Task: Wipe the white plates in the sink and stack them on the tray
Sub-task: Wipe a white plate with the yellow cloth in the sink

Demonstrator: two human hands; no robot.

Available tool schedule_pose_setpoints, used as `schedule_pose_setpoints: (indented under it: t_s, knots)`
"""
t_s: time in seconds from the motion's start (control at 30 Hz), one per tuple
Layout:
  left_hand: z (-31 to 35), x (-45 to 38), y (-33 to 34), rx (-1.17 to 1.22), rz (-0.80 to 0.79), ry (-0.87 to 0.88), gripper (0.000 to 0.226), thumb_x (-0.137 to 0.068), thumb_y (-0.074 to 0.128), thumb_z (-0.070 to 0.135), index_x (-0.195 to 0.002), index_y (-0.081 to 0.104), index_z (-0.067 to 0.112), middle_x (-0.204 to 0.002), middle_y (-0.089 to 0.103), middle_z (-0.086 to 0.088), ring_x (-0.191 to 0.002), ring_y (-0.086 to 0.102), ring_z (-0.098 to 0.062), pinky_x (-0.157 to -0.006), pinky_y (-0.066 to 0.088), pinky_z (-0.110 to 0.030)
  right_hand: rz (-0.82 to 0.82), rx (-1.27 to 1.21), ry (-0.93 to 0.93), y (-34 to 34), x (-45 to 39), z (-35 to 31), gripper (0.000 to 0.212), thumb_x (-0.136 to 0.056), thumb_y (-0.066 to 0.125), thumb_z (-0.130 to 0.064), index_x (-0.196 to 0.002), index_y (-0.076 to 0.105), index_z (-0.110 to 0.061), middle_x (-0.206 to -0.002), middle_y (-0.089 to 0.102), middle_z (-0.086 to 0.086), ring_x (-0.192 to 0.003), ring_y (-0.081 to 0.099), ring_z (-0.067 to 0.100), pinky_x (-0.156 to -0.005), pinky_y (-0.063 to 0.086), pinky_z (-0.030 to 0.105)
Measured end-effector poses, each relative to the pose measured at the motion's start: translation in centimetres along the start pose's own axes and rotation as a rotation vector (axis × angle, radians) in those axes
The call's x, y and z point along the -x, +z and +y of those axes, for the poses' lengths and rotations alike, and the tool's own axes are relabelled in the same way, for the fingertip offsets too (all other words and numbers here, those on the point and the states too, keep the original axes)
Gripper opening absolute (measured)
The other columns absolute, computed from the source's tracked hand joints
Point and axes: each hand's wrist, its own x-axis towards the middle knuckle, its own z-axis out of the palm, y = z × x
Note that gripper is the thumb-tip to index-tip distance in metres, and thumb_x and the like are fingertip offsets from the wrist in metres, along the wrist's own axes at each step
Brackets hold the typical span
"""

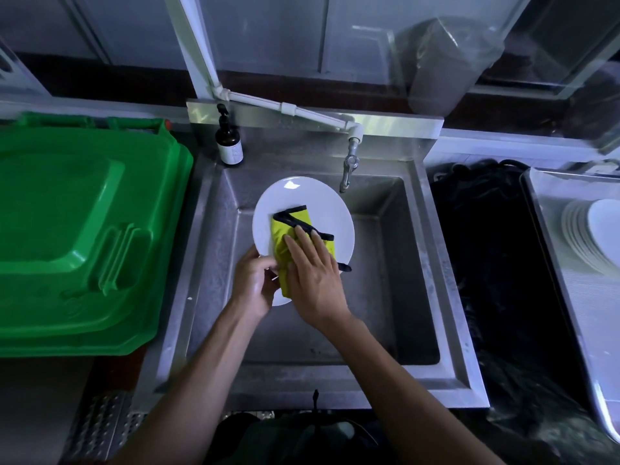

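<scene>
Left hand [255, 283] grips the plate [302, 209], right hand [312, 273] flat on the cloth [288, 229] — several plates [583, 236] already stacked, sink [396, 263] looks otherwise empty.

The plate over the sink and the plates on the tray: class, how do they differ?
The plate over the sink is single, gripped at its edge by the left hand; the tray's plates sit stacked, untouched. The right hand presses a yellow cloth on the first; nothing covers the stack. All are white.
</scene>
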Motion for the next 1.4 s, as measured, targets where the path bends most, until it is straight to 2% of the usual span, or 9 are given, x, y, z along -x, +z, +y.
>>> schedule_pose_setpoints:
  t_s: [0.07, 0.23, 0.37, 0.57, 0.77, 0.9, 1.1, 1.3, 1.4]
  knots:
    - [0.2, -0.2, -0.5, 0.012, 0.005, -0.005, 0.036, -0.068, 0.046, -0.007, -0.092, 0.067, 0.011, -0.069, 0.057, -0.006, -0.061, 0.052, -0.021, -0.053, 0.046, -0.025, 0.003, -0.016, -0.026, -0.1, 0.4, 0.4, 0.056, -0.102, 0.026, -0.039, -0.150, 0.044, -0.018, -0.163, 0.031, 0.003, -0.153, 0.022, 0.029, -0.119, 0.029, 0.049]
    - [0.2, -0.6, -1.5, 0.006, 0.025, -0.013, 0.045, -0.064, 0.053, -0.002, -0.099, 0.076, 0.016, -0.094, 0.073, -0.011, -0.079, 0.067, -0.027, -0.065, 0.059, -0.039, -0.013, 0.021, -0.022, -0.6, 1.0, 2.3, 0.047, -0.105, 0.041, -0.026, -0.150, 0.045, -0.016, -0.163, 0.032, 0.005, -0.152, 0.024, 0.029, -0.118, 0.028, 0.050]
    - [0.5, -1.0, -2.0, -0.043, 0.035, -0.021, 0.041, -0.058, 0.057, 0.002, -0.091, 0.075, 0.018, -0.096, 0.073, -0.007, -0.085, 0.065, -0.029, -0.066, 0.059, -0.040, -0.026, 0.089, 0.021, -1.0, 0.3, 4.0, 0.049, -0.106, 0.039, -0.025, -0.155, 0.036, -0.018, -0.165, 0.024, 0.004, -0.154, 0.018, 0.028, -0.120, 0.025, 0.047]
    - [0.7, -1.2, -2.8, -0.110, -0.035, -0.043, 0.045, -0.058, 0.059, 0.001, -0.096, 0.075, 0.017, -0.099, 0.071, -0.009, -0.090, 0.062, -0.033, -0.080, 0.056, -0.050, -0.007, 0.145, 0.046, -2.2, -2.1, 6.1, 0.050, -0.106, 0.037, -0.025, -0.156, 0.034, -0.020, -0.166, 0.023, 0.001, -0.154, 0.015, 0.028, -0.119, 0.024, 0.048]
    - [0.6, -1.2, -3.2, -0.164, -0.102, -0.069, 0.044, -0.059, 0.060, 0.002, -0.100, 0.073, 0.012, -0.100, 0.074, -0.015, -0.084, 0.068, -0.033, -0.066, 0.059, -0.041, 0.004, 0.202, 0.011, -3.1, -4.6, 6.3, 0.051, -0.106, 0.036, -0.023, -0.156, 0.032, -0.018, -0.167, 0.020, 0.001, -0.154, 0.013, 0.030, -0.119, 0.023, 0.049]
    - [0.3, -1.0, -3.6, -0.173, -0.154, -0.091, 0.051, -0.062, 0.060, 0.000, -0.112, 0.069, 0.006, -0.115, 0.070, -0.024, -0.089, 0.068, -0.035, -0.069, 0.059, -0.044, 0.018, 0.209, -0.023, -3.4, -6.1, 5.2, 0.053, -0.106, 0.037, -0.022, -0.158, 0.027, -0.018, -0.167, 0.020, 0.000, -0.154, 0.014, 0.029, -0.118, 0.024, 0.049]
    - [0.1, -0.7, -3.1, -0.190, -0.225, -0.111, 0.056, -0.063, 0.059, -0.001, -0.118, 0.064, 0.004, -0.101, 0.071, -0.016, -0.081, 0.070, -0.027, -0.071, 0.061, -0.048, -0.020, 0.215, -0.213, -3.2, -6.9, 3.0, 0.054, -0.104, 0.042, -0.021, -0.157, 0.032, -0.016, -0.166, 0.025, 0.001, -0.153, 0.019, 0.032, -0.117, 0.027, 0.049]
    - [0.4, -0.7, -3.5, -0.187, -0.229, -0.078, 0.048, -0.072, 0.058, -0.005, -0.118, 0.066, 0.004, -0.107, 0.071, -0.018, -0.094, 0.070, -0.034, -0.075, 0.061, -0.045, -0.109, 0.163, -0.313, -2.5, -5.9, 1.0, 0.059, -0.101, 0.028, -0.033, -0.157, 0.032, -0.015, -0.165, 0.026, 0.002, -0.153, 0.021, 0.031, -0.117, 0.029, 0.049]
    - [0.6, -0.8, -3.5, -0.172, -0.222, -0.063, 0.048, -0.068, 0.060, -0.002, -0.115, 0.068, 0.003, -0.104, 0.068, -0.019, -0.091, 0.069, -0.032, -0.073, 0.059, -0.042, -0.155, 0.152, -0.362, -2.2, -5.4, 0.5, 0.062, -0.098, 0.033, -0.038, -0.155, 0.035, -0.014, -0.164, 0.028, 0.003, -0.151, 0.025, 0.031, -0.115, 0.031, 0.051]
